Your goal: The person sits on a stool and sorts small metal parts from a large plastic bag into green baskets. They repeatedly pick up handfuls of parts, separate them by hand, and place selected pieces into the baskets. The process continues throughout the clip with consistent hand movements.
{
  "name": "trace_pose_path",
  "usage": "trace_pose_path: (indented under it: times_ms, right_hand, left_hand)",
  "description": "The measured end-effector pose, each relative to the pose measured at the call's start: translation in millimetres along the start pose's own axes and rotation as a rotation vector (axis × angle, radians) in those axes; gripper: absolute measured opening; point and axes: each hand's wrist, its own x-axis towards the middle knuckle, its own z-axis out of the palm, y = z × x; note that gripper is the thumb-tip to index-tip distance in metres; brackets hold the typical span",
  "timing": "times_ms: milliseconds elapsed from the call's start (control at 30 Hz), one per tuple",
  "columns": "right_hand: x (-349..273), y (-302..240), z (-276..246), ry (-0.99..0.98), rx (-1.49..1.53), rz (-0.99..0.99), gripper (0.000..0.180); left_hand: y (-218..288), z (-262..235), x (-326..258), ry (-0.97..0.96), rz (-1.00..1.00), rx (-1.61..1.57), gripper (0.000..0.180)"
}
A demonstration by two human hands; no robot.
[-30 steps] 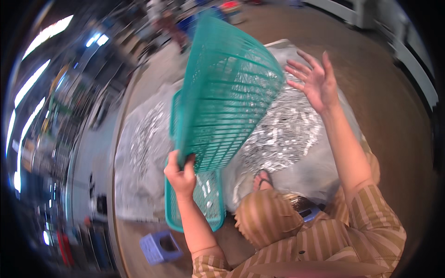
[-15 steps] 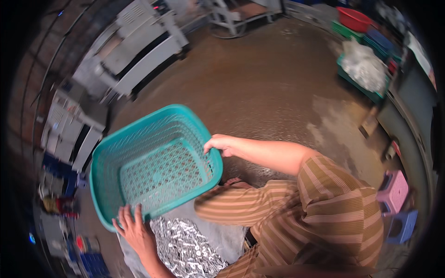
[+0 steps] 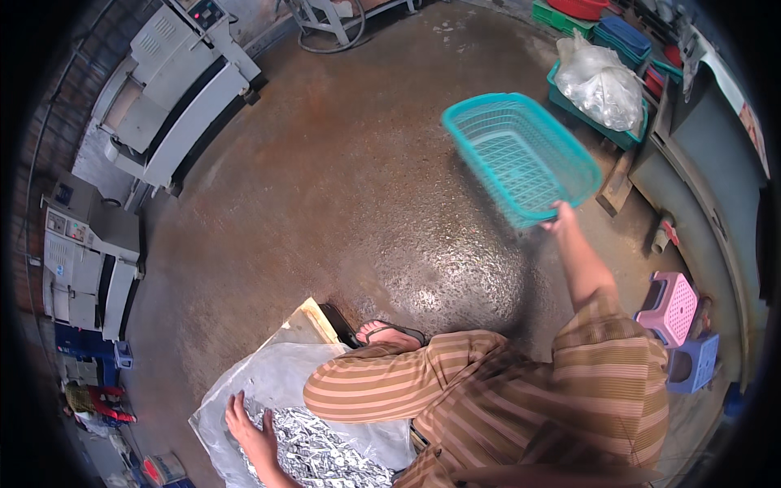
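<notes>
far left: grey machine [image 3: 85, 268], low and boxy, control panel on its front.

upper left: second grey machine [image 3: 183, 81], larger, sloping pale front, standing on the brown floor [image 3: 350, 179], which shines wet in the middle.

lower left: left grip [image 3: 250, 431], bare, fingers spread and thumb apart, at the left edge of a heap of small silvery metal pieces [image 3: 321, 447]; whether the fingertips touch the heap cannot be told.

beneath the heap: translucent plastic sheet [image 3: 285, 370], creased, one part running up to the person's striped knee [image 3: 350, 390].

lower centre: one bare foot in a dark sandal [image 3: 390, 333], just beyond the knee.

right of centre: teal basket [image 3: 521, 154], rectangular, lattice bottom, slatted sides, held out over the floor, tilted, its mouth facing up toward the viewer.

at its near rim: right grip [image 3: 560, 216], closed around the edge, arm outstretched.

upper right: translucent bag [image 3: 598, 81], bulging, in a dark green crate [image 3: 561, 95].

far right: pink stool [image 3: 671, 307]; just beside it, blue stool [image 3: 693, 366].
</notes>
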Motion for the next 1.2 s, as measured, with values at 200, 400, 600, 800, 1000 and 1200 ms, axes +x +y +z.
trace_pose_path:
  times_ms: [200,400,600,800,1000,1200]
  right_hand:
    - [4.4,-114.7,4.2,0.42,-0.068,-0.403,0.092]
    - [19.1,-10.8,51.0,0.866,-0.792,-0.545,0.083]
    - [-27.3,140.0,185.2,-0.135,-1.172,-1.053,0.055]
    - [-288.6,250.1,318.5,-1.215,-1.111,-1.029,0.04]
    - [-509.7,366.9,244.1,-2.258,-1.277,-0.714,0.035]
    - [-535.3,494.9,53.7,-2.907,-1.479,-0.837,0.04]
  left_hand:
    - [-45.2,-1.9,-43.9,0.021,-0.148,0.001,0.069]
    - [-69.1,-39.8,-92.7,0.031,-0.328,0.055,0.06]
    - [-97.7,-48.2,-112.9,0.055,-0.339,0.093,0.039]
    - [-114.2,-22.8,-242.6,-0.064,-0.668,-0.041,0.032]
    - [-98.9,141.8,-385.4,-0.38,-1.03,-0.343,0.031]
    - [-73.4,240.2,-487.7,-0.055,-1.737,-0.373,0.04]
